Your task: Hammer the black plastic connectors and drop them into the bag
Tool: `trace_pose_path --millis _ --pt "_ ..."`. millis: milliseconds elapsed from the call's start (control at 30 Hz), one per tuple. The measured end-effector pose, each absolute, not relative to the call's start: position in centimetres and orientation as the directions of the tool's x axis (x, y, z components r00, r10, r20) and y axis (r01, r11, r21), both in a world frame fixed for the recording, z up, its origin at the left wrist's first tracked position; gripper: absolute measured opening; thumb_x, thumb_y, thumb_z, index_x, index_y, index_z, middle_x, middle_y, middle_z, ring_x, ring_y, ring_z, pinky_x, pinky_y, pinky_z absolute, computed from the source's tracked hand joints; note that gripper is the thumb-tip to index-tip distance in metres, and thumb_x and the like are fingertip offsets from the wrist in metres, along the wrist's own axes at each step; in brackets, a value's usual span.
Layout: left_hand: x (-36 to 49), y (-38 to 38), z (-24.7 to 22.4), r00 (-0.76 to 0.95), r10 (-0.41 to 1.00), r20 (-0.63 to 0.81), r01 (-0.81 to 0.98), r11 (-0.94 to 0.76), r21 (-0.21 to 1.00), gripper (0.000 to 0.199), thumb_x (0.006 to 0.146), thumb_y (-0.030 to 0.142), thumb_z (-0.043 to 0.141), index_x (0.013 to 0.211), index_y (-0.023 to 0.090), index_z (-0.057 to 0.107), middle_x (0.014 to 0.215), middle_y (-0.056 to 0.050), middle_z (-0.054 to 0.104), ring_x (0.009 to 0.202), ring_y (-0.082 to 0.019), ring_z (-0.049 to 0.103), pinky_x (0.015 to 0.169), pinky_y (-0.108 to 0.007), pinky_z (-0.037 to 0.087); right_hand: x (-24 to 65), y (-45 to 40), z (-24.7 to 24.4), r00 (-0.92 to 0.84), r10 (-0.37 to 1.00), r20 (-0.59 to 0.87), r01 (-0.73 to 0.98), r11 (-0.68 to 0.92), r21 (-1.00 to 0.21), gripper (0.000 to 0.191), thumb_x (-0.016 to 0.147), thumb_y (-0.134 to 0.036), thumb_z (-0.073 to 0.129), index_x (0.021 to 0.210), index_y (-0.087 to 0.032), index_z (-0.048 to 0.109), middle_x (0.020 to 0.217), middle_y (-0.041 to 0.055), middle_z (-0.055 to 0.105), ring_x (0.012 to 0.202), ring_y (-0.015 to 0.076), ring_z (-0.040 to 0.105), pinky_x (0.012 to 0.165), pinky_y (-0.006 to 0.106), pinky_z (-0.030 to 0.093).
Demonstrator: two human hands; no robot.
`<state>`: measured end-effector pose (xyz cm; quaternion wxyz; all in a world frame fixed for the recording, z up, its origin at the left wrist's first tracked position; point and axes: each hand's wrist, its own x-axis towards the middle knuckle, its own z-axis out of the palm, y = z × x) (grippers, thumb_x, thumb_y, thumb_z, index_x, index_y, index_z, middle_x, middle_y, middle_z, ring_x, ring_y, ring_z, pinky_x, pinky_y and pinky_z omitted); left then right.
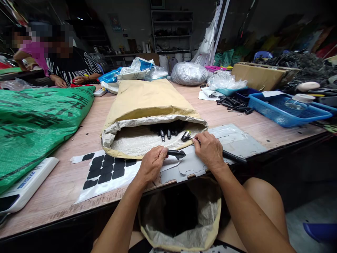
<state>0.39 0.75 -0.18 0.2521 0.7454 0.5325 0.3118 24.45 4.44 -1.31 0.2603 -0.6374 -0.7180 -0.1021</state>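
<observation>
Yellow-tan paper-like cloth makes up a big flat bag [155, 96] that lies on the pinkish wooden table [89, 135], with its wide pale mouth turned toward the person. Some short, shiny black parts [162, 135] sit inside the mouth. Just in front of it, the left hand [154, 162] pinches a thin black stick-like piece [177, 153] between thumb and fingers, and its free end points to the right. The right hand [209, 149] is curled around a small hammer [185, 136] with a black head, a bit of yellow on one end and a long black grip. The hammer's head is by the right side of the bag's mouth, near the black piece but apart from it. Under the hands is a flat grey board [237, 142]. To the left of it lies a white sheet [100, 188] with rows of black squares [105, 177]. Below the table edge, a second tan bag [215, 221] gapes open between the person's legs; its inside is too dark to see.
</observation>
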Motion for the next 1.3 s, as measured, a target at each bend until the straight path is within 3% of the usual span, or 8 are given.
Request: trace_pose_path --millis 233,367,533,667,767,1167,1300 --pt "0.6 -0.4 1.3 0.222 0.954 0.202 0.573 -0.295 0.764 0.046 0.104 0.049 0.037 0.071 0.021 0.054 0.075 -0.002 0.058 0.075 -0.018 0.054 0.071 -0.03 0.042 24.4 4.3 -1.2 -0.058 0.861 0.506 0.969 0.171 -0.179 0.015 0.097 -0.031 0.055 0.095 -0.021 0.067 0.096 0.0092 0.066 0.09 0.0246 0.055 0.073 0.035 0.034" --pt "1.8 -4.6 3.8 0.29 0.943 0.162 0.431 -0.28 0.858 0.035 0.101 0.049 0.046 0.086 0.022 0.063 0.083 -0.003 0.062 0.079 -0.019 0.056 0.074 -0.029 0.044 24.5 4.2 -1.3 -0.062 0.856 0.514 0.967 0.178 -0.18 0.015 0.097 -0.031 0.056 0.096 -0.021 0.067 0.098 0.0098 0.066 0.09 0.0252 0.055 0.073 0.035 0.034" --pt "4.0 -10.7 1.4 0.231 0.962 -0.146 0.301 0.072 0.951 0.052 0.098 0.062 0.045 0.069 0.021 0.057 0.07 -0.003 0.055 0.068 -0.018 0.05 0.061 -0.029 0.038 24.4 4.1 -1.1 -0.045 0.869 0.493 0.968 0.16 -0.194 0.015 0.096 -0.03 0.057 0.097 -0.021 0.068 0.098 0.01 0.066 0.092 0.026 0.056 0.074 0.036 0.035" --pt "4.8 -13.2 -3.8 0.095 0.896 -0.434 0.19 0.412 0.891 0.066 0.088 0.079 0.047 0.068 0.018 0.063 0.06 -0.003 0.052 0.055 -0.014 0.042 0.052 -0.027 0.028 24.4 4.0 -1.0 -0.037 0.876 0.481 0.967 0.154 -0.205 0.016 0.096 -0.031 0.056 0.1 -0.021 0.068 0.101 0.0108 0.066 0.093 0.0267 0.055 0.074 0.036 0.034" --pt "4.7 -13.7 -6.4 0.034 0.841 -0.539 0.133 0.531 0.837 0.071 0.082 0.085 0.049 0.065 0.017 0.062 0.054 0.0 0.048 0.049 -0.011 0.037 0.05 -0.026 0.025 24.4 4.0 -1.0 -0.029 0.888 0.458 0.97 0.137 -0.203 0.016 0.097 -0.031 0.056 0.102 -0.021 0.067 0.104 0.0111 0.066 0.096 0.0274 0.055 0.075 0.037 0.034" --pt "4.1 -13.2 -10.5 -0.025 0.82 -0.572 0.119 0.571 0.812 0.075 0.073 0.09 0.051 0.062 0.016 0.056 0.05 0.002 0.044 0.047 -0.009 0.034 0.048 -0.022 0.022 24.4 4.1 -1.2 -0.014 0.89 0.456 0.972 0.119 -0.203 0.016 0.095 -0.032 0.057 0.102 -0.021 0.067 0.104 0.0092 0.065 0.097 0.0261 0.054 0.076 0.035 0.033" --pt "3.9 -12.7 -12.2 -0.039 0.805 -0.592 0.212 0.585 0.782 0.078 0.072 0.093 0.045 0.061 0.017 0.058 0.05 0.002 0.044 0.049 -0.011 0.036 0.051 -0.025 0.024 24.4 4.1 -1.2 -0.016 0.894 0.447 0.973 0.117 -0.199 0.017 0.096 -0.032 0.057 0.102 -0.021 0.067 0.104 0.0094 0.065 0.098 0.026 0.054 0.076 0.035 0.033"
